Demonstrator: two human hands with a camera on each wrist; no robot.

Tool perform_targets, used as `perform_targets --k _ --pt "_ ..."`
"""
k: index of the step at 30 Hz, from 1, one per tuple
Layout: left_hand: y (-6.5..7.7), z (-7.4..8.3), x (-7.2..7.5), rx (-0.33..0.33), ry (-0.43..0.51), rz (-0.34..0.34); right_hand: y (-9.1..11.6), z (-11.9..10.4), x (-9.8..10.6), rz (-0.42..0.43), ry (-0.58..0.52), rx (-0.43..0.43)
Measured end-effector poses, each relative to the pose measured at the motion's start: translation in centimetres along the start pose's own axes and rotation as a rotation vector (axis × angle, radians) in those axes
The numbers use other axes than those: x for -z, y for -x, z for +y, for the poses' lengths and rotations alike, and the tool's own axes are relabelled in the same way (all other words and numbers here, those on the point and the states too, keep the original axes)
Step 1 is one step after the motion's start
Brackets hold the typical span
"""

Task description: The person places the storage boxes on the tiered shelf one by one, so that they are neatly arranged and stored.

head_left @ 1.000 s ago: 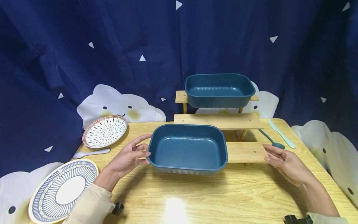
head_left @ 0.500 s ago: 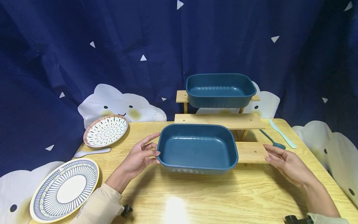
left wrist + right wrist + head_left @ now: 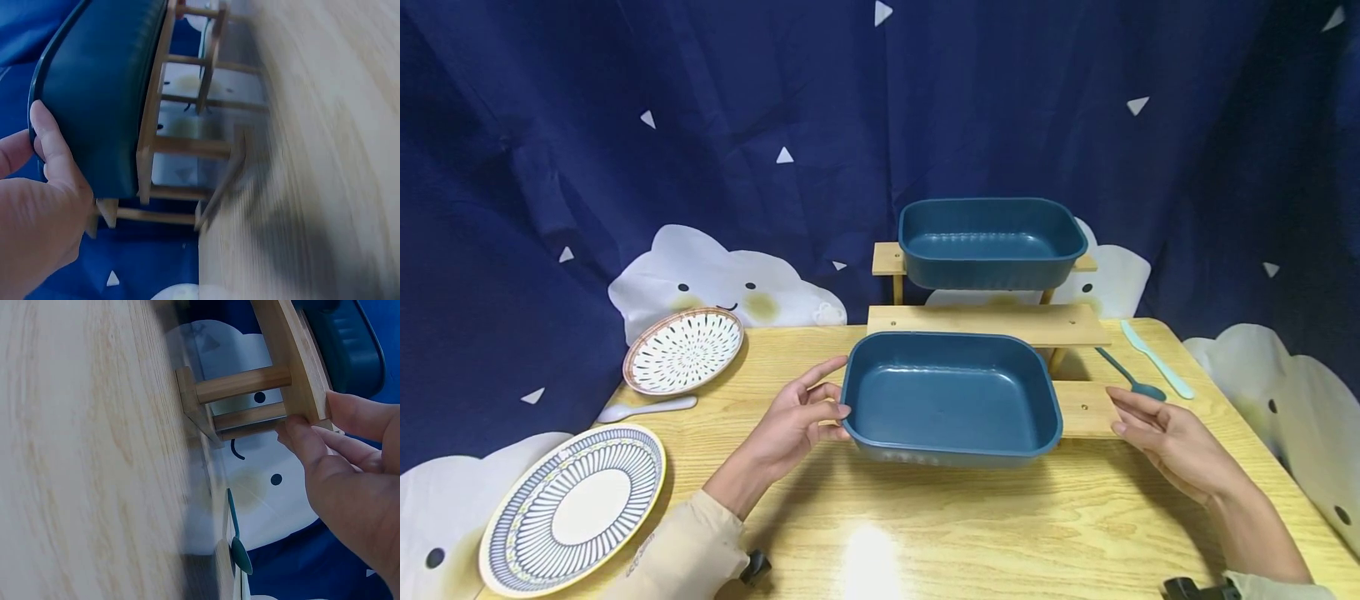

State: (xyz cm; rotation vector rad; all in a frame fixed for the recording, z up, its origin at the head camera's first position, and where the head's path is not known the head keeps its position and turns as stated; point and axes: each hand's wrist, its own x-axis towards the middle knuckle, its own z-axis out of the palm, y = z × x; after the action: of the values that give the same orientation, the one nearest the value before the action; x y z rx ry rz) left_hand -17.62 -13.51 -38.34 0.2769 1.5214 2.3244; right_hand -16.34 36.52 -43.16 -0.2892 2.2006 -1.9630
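Note:
My left hand [image 3: 801,421] pinches the left rim of a dark teal rectangular baking dish [image 3: 955,408], thumb and fingers on either side of the rim. The dish sits on the lowest board of a stepped wooden rack [image 3: 1084,417] and covers most of that board. In the left wrist view the dish [image 3: 103,94] rests flat against the wood. At the board's right end my right hand [image 3: 1183,450] holds the tip; in the right wrist view fingers grip the rack [image 3: 300,369] there. A second teal dish [image 3: 992,250] stands on the top board.
A teal spoon [image 3: 1146,389] and a pale mint knife [image 3: 1156,358] lie right of the rack. At left are a speckled plate [image 3: 683,352], a white spoon [image 3: 647,408] and a blue-patterned plate [image 3: 591,507]. A navy curtain [image 3: 737,108] hangs behind the table [image 3: 970,525].
My left hand has slid the lower baking dish to the right along the bottom board, leaving less of the board's right end showing. The right hand keeps its hold on the rack.

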Motion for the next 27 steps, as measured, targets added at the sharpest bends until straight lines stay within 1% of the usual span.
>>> perform_targets --k 4,11,16,22,27 --pt "-0.4 -0.4 -0.9 -0.006 0.019 0.002 0.0 0.0 0.0 -0.005 -0.021 0.007" --pt "-0.8 -1.0 -2.3 0.002 0.032 0.014 -0.1 0.0 0.1 -0.003 -0.023 0.014" --pt "-1.1 -1.4 -3.1 0.001 0.033 0.014 0.0 0.0 0.1 -0.003 -0.047 0.029" --pt "-1.3 -1.8 -4.0 -0.001 0.053 0.022 0.0 0.0 0.0 0.001 -0.056 0.024" --pt "-1.4 -2.2 -4.6 -0.003 0.065 0.011 0.0 -0.1 -0.2 -0.018 -0.091 0.037"
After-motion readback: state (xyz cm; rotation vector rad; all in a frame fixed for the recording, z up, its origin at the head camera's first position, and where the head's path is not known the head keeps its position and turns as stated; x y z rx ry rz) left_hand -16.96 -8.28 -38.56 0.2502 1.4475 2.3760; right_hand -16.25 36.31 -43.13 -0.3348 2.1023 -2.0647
